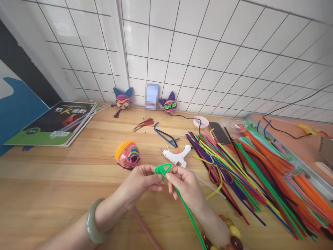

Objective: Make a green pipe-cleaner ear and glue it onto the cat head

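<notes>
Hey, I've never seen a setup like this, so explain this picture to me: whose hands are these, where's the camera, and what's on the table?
There's no machine here, just one person's bare hands. The camera sits on that person's head, looking forward and down.

The left hand and right hand pinch a green stem, bent into loops at that end; its long tail runs down past the right hand.

On the table, a glue gun lies just beyond the hands, with a colourful round piece to its left. Piles of coloured stems fill the right side, and a magazine lies far left. By the wall are a blue-eared figure and a purple-eared figure.
</notes>
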{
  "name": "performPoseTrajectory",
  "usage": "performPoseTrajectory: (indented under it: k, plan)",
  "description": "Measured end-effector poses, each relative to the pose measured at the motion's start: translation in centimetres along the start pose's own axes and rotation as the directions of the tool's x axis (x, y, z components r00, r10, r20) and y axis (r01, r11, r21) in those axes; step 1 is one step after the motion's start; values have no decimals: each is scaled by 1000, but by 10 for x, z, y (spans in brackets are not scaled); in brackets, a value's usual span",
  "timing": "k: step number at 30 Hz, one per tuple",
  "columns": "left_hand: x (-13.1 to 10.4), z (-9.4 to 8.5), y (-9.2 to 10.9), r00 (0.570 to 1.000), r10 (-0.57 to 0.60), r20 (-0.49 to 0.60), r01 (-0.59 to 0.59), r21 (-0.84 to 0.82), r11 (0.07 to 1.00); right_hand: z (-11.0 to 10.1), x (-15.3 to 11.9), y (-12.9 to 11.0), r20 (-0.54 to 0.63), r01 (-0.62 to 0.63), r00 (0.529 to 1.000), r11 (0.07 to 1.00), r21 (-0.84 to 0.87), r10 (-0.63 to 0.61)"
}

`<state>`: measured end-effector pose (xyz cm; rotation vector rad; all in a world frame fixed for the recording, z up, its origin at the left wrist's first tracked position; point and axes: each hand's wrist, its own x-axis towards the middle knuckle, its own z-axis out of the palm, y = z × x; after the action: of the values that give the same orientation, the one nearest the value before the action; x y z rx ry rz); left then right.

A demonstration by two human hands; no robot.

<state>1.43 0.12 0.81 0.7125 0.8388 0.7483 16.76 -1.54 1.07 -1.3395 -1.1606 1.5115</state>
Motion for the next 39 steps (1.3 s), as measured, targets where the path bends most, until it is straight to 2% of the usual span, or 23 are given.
performPoseTrajectory:
  k: [10,14,19,39]
  plan:
    - [2,-4,1,999,5,51,-7,26,1000,0,-2,2,-20,26,999,999,-42,-26]
    - [2,-5,1,999,26,25,-27,67,997,1,-2,3,-16,36,999,998,-57,-37]
    - [4,-8,-1,1000,-9,-21,12,134,991,1,-3,3,-5,42,999,996,-82,-42]
    - [5,-3,3,999,21,-37,-18,77,997,1,-3,5,17,57,998,995,-80,-56]
